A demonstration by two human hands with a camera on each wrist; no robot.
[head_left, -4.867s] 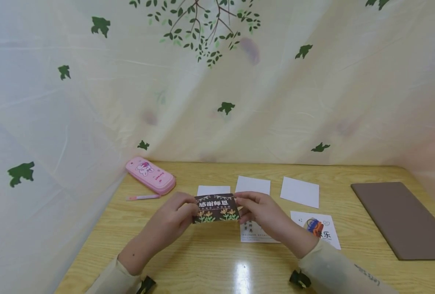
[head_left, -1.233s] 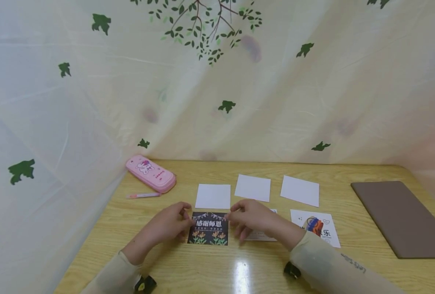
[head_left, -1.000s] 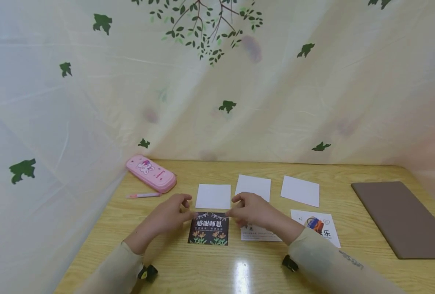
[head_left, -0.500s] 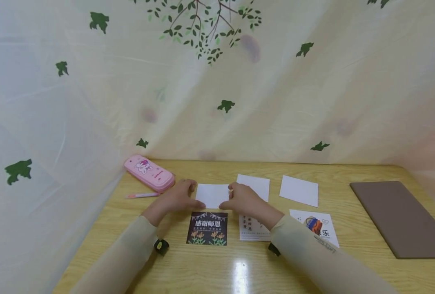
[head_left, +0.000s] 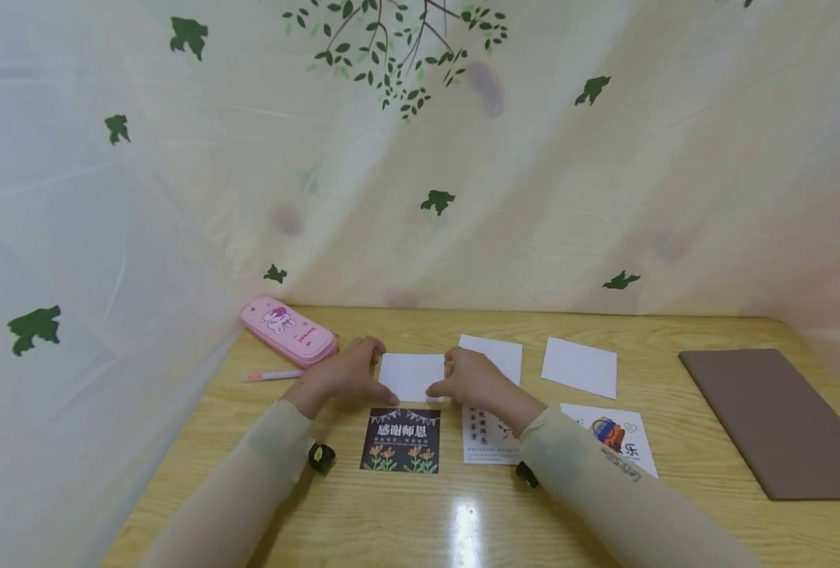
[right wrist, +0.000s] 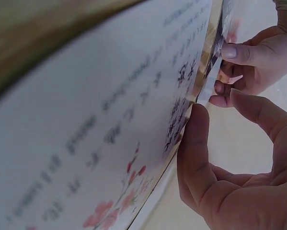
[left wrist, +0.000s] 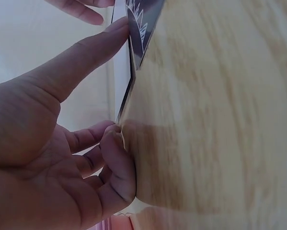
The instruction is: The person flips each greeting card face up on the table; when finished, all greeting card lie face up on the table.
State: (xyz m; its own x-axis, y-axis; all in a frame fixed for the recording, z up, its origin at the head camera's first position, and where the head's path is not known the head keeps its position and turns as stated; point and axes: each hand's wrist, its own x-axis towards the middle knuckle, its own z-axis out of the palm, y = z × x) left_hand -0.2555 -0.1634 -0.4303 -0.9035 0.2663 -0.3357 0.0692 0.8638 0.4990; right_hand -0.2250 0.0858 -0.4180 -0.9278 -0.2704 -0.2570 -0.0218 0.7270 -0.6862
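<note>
Both hands are at a blank white card [head_left: 411,377] on the wooden table in the head view. My left hand [head_left: 349,372] holds its left edge, thumb at the near corner and bent fingers at the far one. In the left wrist view, the thumb [left wrist: 93,52] and a curled finger [left wrist: 117,158] touch the card. On the right edge, my right hand [head_left: 472,381] has thumb and fingertips at the corners. Just nearer lies a dark greeting card [head_left: 400,450] with flowers and lettering. Beneath the right wrist, a white printed card [head_left: 487,446] is partly hidden.
Two more blank white cards [head_left: 579,367] lie at the back, one partly behind the right hand. A card with a colourful picture [head_left: 640,438] is under the right forearm's side. A pink pencil case [head_left: 288,331] and pen [head_left: 274,376] sit left; a brown board [head_left: 774,426] sits right.
The dark card, held up in both hands at first, came down flat onto the table and was let go. Both hands then moved away from me to the white card behind it.
</note>
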